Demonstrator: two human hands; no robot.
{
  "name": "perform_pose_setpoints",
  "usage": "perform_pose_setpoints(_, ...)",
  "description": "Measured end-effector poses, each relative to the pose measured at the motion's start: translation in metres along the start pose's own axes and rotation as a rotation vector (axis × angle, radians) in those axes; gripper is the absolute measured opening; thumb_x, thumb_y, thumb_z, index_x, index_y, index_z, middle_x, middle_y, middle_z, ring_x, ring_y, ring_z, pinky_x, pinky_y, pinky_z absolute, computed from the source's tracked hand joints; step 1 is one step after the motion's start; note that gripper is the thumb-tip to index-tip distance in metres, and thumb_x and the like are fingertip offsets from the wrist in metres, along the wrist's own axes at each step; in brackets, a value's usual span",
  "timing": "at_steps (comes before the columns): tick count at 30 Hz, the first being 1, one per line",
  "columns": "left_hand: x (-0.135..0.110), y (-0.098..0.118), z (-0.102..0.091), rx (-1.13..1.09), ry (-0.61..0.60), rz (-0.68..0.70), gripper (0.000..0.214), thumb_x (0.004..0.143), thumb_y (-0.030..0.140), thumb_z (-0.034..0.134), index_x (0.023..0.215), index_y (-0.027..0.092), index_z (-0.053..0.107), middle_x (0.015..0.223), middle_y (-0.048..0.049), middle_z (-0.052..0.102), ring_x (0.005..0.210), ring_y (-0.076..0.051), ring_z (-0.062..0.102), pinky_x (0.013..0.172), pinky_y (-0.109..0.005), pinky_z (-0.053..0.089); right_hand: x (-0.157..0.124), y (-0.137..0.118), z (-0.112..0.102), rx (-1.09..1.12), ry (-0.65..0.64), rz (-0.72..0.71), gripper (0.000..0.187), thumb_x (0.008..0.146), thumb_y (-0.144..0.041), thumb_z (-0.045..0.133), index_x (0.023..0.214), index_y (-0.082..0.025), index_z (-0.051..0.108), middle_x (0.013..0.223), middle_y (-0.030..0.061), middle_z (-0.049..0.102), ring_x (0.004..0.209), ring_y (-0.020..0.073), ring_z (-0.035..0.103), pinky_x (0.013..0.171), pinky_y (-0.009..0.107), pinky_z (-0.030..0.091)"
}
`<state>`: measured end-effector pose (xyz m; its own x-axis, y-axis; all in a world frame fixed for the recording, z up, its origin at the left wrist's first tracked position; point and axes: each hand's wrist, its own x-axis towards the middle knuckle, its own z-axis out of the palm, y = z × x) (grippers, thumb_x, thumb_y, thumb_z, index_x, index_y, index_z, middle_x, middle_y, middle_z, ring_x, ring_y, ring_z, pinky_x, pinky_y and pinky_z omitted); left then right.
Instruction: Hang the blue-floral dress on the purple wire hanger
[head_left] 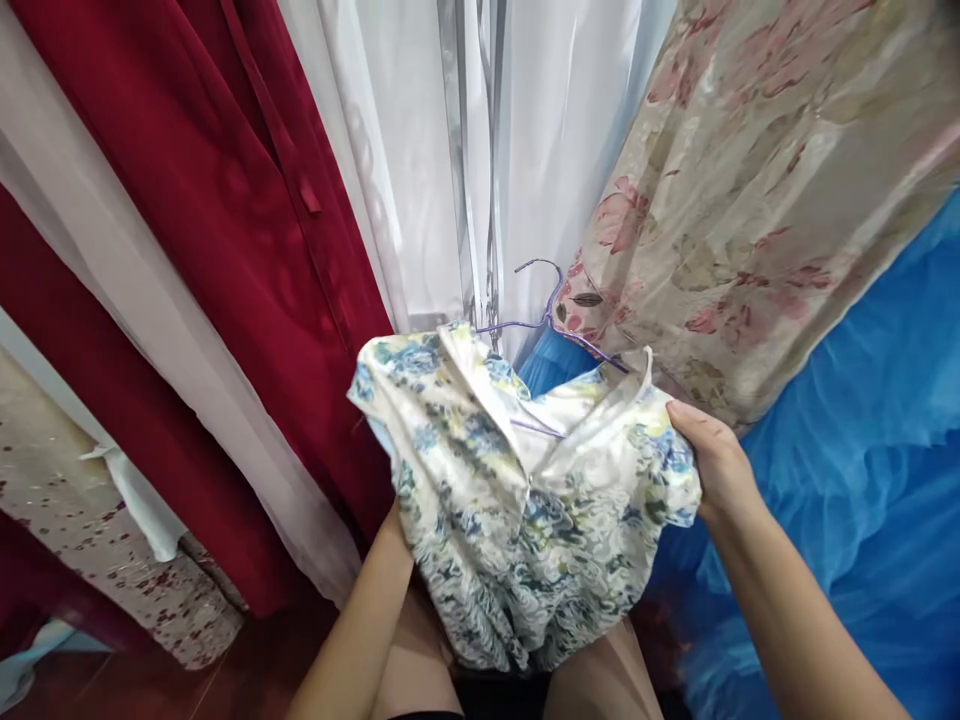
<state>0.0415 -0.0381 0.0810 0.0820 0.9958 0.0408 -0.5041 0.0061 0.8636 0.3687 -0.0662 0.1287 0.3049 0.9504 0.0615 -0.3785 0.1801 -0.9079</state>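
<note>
A white floral top [536, 520] with blue, green and yellow print, a V neckline and short sleeves, is spread out in front of me above my thighs. It hangs on a thin purple wire hanger [553, 318], whose hook points up and to the left. My right hand [716, 460] is closed on the top at its right shoulder and sleeve, with the thumb lying on the front. At the left side of the top, my left hand [401, 530] goes behind the fabric; its fingers are hidden there.
Long garments hang all round: dark red cloth [202, 190] on the left, white cloth [409, 170] behind, and beige floral fabric [720, 220] at the right. Ruffled blue tulle [840, 480] fills the lower right. Sequinned fabric [112, 540] reaches the reddish-brown floor [255, 670].
</note>
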Motion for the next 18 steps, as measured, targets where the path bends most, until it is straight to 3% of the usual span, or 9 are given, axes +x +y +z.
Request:
perform_pose_setpoints(4, -0.03, -0.034, -0.037, 0.016, 0.218, 0.008, 0.082, 0.074, 0.087, 0.054, 0.118, 0.019, 0.07, 0.129, -0.0117, 0.07, 0.143, -0.035, 0.045, 0.121, -0.049, 0.034, 0.018, -0.005, 0.02, -0.013, -0.095, 0.051, 0.027, 0.069, -0.04, 0.085, 0.085, -0.02, 0.079, 0.08, 0.0081, 0.08, 0.07, 0.0293, 0.077, 0.058, 0.034, 0.062)
perform_pose_setpoints(6, -0.044, -0.052, -0.052, 0.135, 0.313, -0.009, 0.078, 0.071, 0.077, 0.069, 0.121, 0.018, 0.07, 0.135, -0.0122, 0.067, 0.144, -0.034, 0.043, 0.124, -0.046, 0.029, 0.02, -0.001, 0.026, -0.041, -0.153, 0.098, 0.028, 0.069, -0.04, 0.086, 0.086, -0.019, 0.079, 0.079, 0.0088, 0.08, 0.067, 0.0285, 0.076, 0.055, 0.033, 0.061)
perform_pose_setpoints(9, -0.062, -0.072, -0.065, 0.291, 0.342, -0.041, 0.069, 0.068, 0.055, 0.085, 0.122, 0.015, 0.069, 0.133, -0.0142, 0.068, 0.139, -0.036, 0.05, 0.123, -0.049, 0.029, 0.016, 0.008, 0.025, -0.068, -0.198, 0.137, 0.028, 0.071, -0.041, 0.086, 0.087, -0.019, 0.079, 0.077, 0.0084, 0.08, 0.062, 0.0259, 0.075, 0.05, 0.03, 0.059)
perform_pose_setpoints(14, -0.081, -0.076, -0.057, 0.254, 0.456, -0.064, 0.065, 0.067, 0.048, 0.087, 0.119, 0.013, 0.07, 0.127, -0.0157, 0.071, 0.13, -0.036, 0.059, 0.117, -0.048, 0.04, 0.013, 0.013, 0.021, -0.07, -0.176, 0.096, 0.029, 0.07, -0.044, 0.087, 0.086, -0.02, 0.08, 0.076, 0.0073, 0.08, 0.066, 0.0264, 0.076, 0.05, 0.029, 0.058)
perform_pose_setpoints(18, -0.091, -0.069, -0.038, 0.248, 0.412, -0.041, 0.063, 0.072, 0.047, 0.083, 0.125, 0.017, 0.069, 0.129, -0.0123, 0.071, 0.133, -0.034, 0.057, 0.117, -0.044, 0.042, 0.02, 0.001, 0.023, -0.083, -0.176, 0.079, 0.033, 0.068, -0.047, 0.087, 0.085, -0.019, 0.08, 0.073, 0.0079, 0.079, 0.063, 0.0261, 0.075, 0.049, 0.029, 0.057)
